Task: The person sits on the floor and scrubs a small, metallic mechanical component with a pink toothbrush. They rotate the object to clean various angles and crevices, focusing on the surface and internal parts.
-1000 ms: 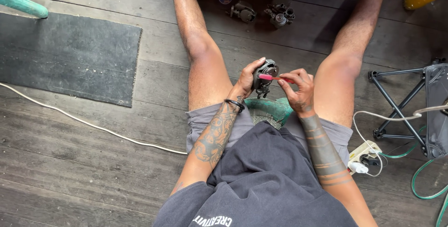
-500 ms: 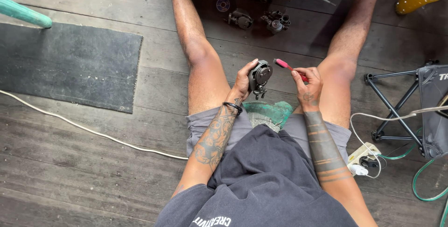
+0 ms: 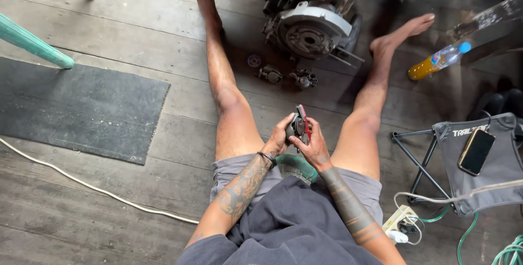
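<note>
The person sits on a plank floor point(image 3: 136, 36) with legs spread. Both hands meet between the knees, above a green cloth point(image 3: 297, 166) in the lap.

Step in hand, as judged: work on a small dark metal part point(image 3: 297, 126) with a thin red-handled tool point(image 3: 303, 119). The part is held clear of the floor, between the two hands.

Left hand point(image 3: 279, 137): fingers curled narrowly round the left side and underside of the part, gripping it. A dark band sits at the wrist.

Right hand point(image 3: 313, 146): fingers closed in a pinch on the tool, thumb pressed near the part. The tool lies along the part's right face, touching it. Where its tip engages cannot be told; it is too small.

The next move appears to call for a steady left grip while the right hand applies fine, controlled pressure, since the part is small and unsupported.

Surroundings: an engine point(image 3: 310, 31) stands on the floor between the feet. Two small loose metal pieces point(image 3: 287, 75) and a washer-like disc point(image 3: 254, 61) lie just before it. A dark mat point(image 3: 81, 107) lies to the left. A folding stool point(image 3: 479, 161) carrying a phone point(image 3: 476, 151) stands to the right, well apart from the hands.
</note>
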